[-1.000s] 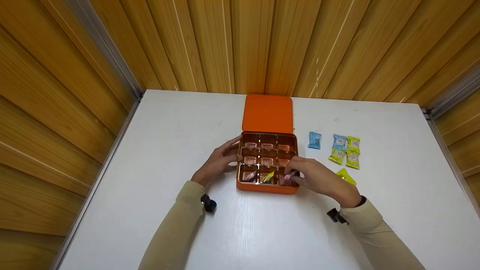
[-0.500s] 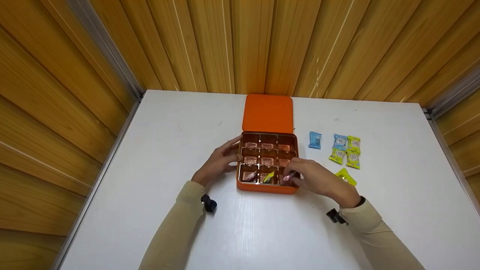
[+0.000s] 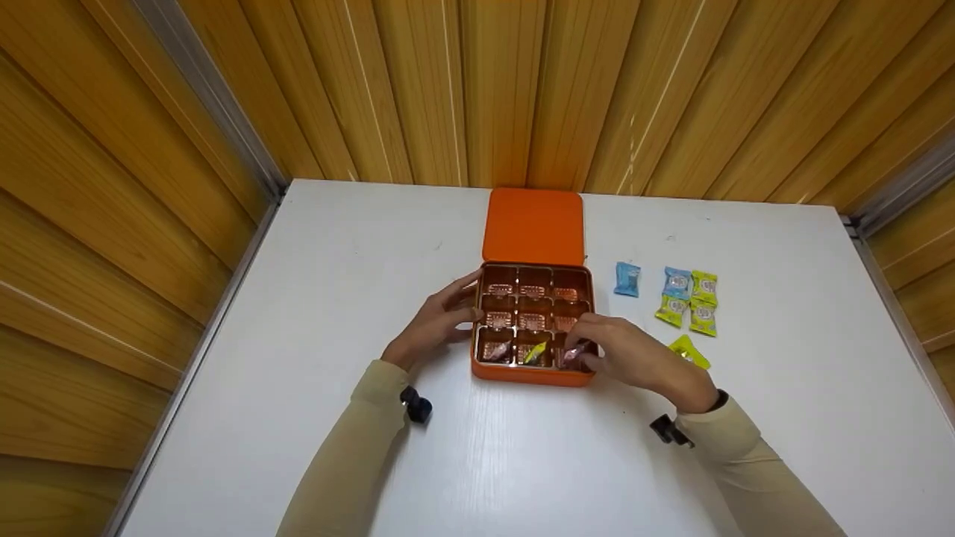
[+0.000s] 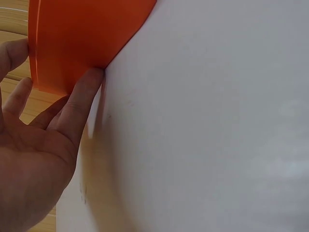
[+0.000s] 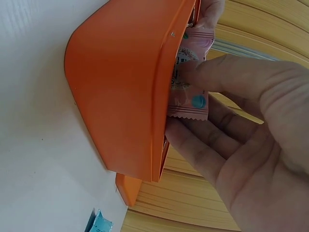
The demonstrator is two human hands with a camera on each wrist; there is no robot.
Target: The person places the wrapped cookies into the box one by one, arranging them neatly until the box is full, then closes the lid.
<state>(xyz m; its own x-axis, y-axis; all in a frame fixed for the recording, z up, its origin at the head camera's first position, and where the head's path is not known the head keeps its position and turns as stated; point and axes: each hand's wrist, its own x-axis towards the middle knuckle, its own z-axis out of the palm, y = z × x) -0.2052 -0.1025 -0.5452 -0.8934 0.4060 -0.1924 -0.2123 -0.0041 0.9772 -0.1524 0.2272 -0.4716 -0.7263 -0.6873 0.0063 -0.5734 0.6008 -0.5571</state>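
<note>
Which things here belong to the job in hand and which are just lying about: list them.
In the job, it seems:
orange box, touched by the left hand
pink packet, pinched by the right hand
yellow packet and pinkish packet in the near row

Lying about, though perhaps meant for the box:
two blue packets
four yellow-green packets

Orange box point(image 5: 113, 87): smooth, satin-matt, looks like painted metal; lid point(image 3: 533, 225) ditto. Insert point(image 3: 533, 304): thin glossy plastic w/ textured cell floors. Pink wrapper point(image 5: 182, 101): shiny plastic film, serrated edge. Blue wrapper point(image 3: 627, 279): sim. film. Worktop point(image 3: 477, 447): smooth, semi-gloss. Wall panels point(image 3: 500, 89): wood-grain, slight sheen. Sleeves point(image 3: 339, 462): matt cloth.
</note>
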